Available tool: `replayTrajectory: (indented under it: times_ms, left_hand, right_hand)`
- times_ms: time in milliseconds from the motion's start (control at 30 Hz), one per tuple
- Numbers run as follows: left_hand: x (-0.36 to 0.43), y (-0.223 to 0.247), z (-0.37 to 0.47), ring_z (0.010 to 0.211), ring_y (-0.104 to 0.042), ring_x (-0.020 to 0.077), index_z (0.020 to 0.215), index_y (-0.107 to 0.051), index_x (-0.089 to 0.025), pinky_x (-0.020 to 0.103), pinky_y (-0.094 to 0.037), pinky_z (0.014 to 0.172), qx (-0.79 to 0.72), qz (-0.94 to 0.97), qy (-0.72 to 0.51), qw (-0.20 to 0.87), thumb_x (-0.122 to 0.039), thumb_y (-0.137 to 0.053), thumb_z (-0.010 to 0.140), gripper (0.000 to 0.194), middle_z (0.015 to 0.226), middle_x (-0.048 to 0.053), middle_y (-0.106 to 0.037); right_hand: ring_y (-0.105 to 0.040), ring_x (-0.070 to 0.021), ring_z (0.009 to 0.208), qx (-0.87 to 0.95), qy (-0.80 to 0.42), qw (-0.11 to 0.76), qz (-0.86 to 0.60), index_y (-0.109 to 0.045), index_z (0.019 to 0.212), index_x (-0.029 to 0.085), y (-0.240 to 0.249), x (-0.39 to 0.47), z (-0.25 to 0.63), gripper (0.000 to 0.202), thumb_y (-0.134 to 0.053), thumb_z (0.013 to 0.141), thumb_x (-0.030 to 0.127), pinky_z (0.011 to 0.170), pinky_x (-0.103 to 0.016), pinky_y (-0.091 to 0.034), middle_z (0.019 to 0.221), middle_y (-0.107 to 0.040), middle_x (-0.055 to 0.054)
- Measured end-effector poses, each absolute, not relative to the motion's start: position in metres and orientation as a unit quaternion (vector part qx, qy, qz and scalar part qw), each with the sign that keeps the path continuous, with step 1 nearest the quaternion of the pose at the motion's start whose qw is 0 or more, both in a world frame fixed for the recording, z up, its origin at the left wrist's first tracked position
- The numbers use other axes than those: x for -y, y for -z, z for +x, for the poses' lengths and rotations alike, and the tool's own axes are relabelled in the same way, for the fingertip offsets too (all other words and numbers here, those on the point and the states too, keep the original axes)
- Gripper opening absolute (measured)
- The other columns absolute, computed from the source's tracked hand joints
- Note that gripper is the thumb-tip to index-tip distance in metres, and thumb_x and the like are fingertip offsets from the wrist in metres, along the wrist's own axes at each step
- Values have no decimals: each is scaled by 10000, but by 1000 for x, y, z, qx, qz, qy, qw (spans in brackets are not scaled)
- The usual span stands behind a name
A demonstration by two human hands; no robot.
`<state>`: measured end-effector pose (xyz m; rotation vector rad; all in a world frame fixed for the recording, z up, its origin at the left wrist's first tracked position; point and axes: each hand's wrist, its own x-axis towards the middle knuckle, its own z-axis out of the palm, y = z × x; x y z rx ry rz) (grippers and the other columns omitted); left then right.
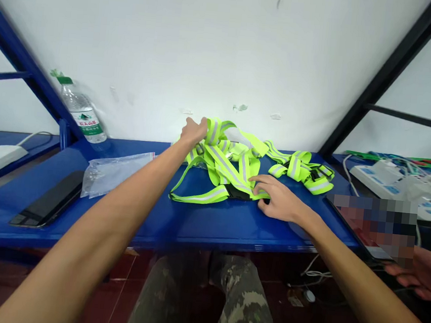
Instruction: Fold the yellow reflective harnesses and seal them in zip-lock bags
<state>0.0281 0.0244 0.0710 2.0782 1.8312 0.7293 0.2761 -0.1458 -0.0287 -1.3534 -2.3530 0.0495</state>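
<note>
A neon-yellow reflective strap vest [224, 170] with silver stripes lies in a loose heap on the blue table [201, 226]. My left hand [194, 130] is closed on a strap at the heap's upper left. Over the lower right edge curls my right hand [279, 198], its fingers closed about a strap beside a black buckle [237, 192]. A strap loop spreads out on the table to the left. Just to the right lies a second bundle of yellow reflective straps [302, 171], apart from both hands.
Clear plastic bags [113, 172], a black phone [49, 200] and a water bottle [85, 113] are on the left. At right, another person's hand [423, 275] is near a dark device [361, 226]. Power strips [377, 179] and cables lie beyond the black frame post [384, 76].
</note>
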Motion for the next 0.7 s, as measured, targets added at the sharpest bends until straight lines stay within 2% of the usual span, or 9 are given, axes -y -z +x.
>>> replayTrajectory:
  times_ms: [67, 133, 200, 267, 333, 433, 500, 567, 700]
  left_hand:
    - [-15, -72, 35, 1077, -634, 354, 1382, -430, -140, 453, -480, 888, -667, 714, -202, 66, -580, -386, 944, 622, 1270, 229, -610]
    - [1, -71, 45, 1155, -572, 410, 1302, -519, -146, 519, -447, 932, -640, 747, -173, -43, -566, -484, 911, 575, 1244, 231, -614]
    - [20, -65, 56, 1224, -497, 423, 1244, -566, -146, 553, -421, 950, -597, 765, -200, -135, -492, -452, 949, 469, 1290, 236, -570]
    - [37, -55, 64, 1246, -461, 390, 1258, -564, -150, 543, -400, 973, -518, 796, -250, -187, -375, -373, 990, 399, 1320, 222, -540]
    - [49, -39, 69, 1173, -505, 341, 1285, -560, -152, 500, -415, 961, -394, 870, -241, -172, -330, -334, 998, 406, 1247, 194, -575]
    - [52, -13, 68, 1101, -562, 302, 1300, -582, -184, 444, -456, 938, -247, 956, -136, -85, -457, -366, 991, 465, 1214, 150, -611]
    - [45, 1, 64, 1106, -579, 314, 1305, -593, -174, 444, -468, 938, -266, 956, -102, -62, -480, -390, 984, 488, 1184, 150, -642]
    - [35, 8, 60, 1110, -593, 328, 1307, -592, -158, 442, -480, 920, -304, 946, -89, -63, -431, -442, 972, 458, 1153, 153, -669]
    - [14, 3, 57, 1081, -636, 304, 1291, -583, -170, 403, -499, 887, -400, 902, -159, -36, -343, -456, 974, 383, 1149, 134, -702]
  right_hand:
    - [-572, -316, 1240, 843, -31, 208, -495, -644, 1088, 164, 26, 148, 269, 301, -650, 793, 220, 1044, -463, -471, 1317, -620, -152]
    - [-586, -308, 1216, 849, -25, 200, -489, -589, 1293, 168, 27, 148, 262, 463, -632, 879, 371, 1038, -476, -475, 1306, -626, -144]
    - [-576, -309, 1221, 859, -8, 190, -475, -581, 1351, 181, 31, 146, 256, 472, -564, 941, 416, 1047, -487, -465, 1300, -624, -141]
    - [-566, -309, 1236, 863, -1, 190, -467, -636, 1296, 177, 37, 143, 252, 399, -524, 969, 375, 1054, -484, -461, 1306, -612, -150]
    - [-565, -304, 1244, 861, -8, 203, -466, -660, 1260, 169, 42, 141, 250, 361, -531, 963, 329, 1056, -475, -465, 1304, -610, -158]
    - [-559, -298, 1258, 858, -21, 229, -460, -661, 1245, 167, 45, 141, 249, 358, -584, 918, 289, 1075, -476, -454, 1297, -622, -154]
    - [-555, -296, 1274, 849, -24, 247, -467, -669, 1217, 165, 46, 143, 248, 361, -622, 877, 277, 1096, -477, -438, 1328, -616, -149]
    - [-566, -291, 1268, 839, -27, 259, -477, -678, 1185, 168, 47, 144, 247, 359, -654, 845, 281, 1098, -474, -438, 1343, -620, -139]
    - [-571, -278, 1266, 833, -38, 270, -481, -684, 1152, 191, 46, 147, 245, 344, -663, 861, 373, 1084, -470, -449, 1342, -633, -121]
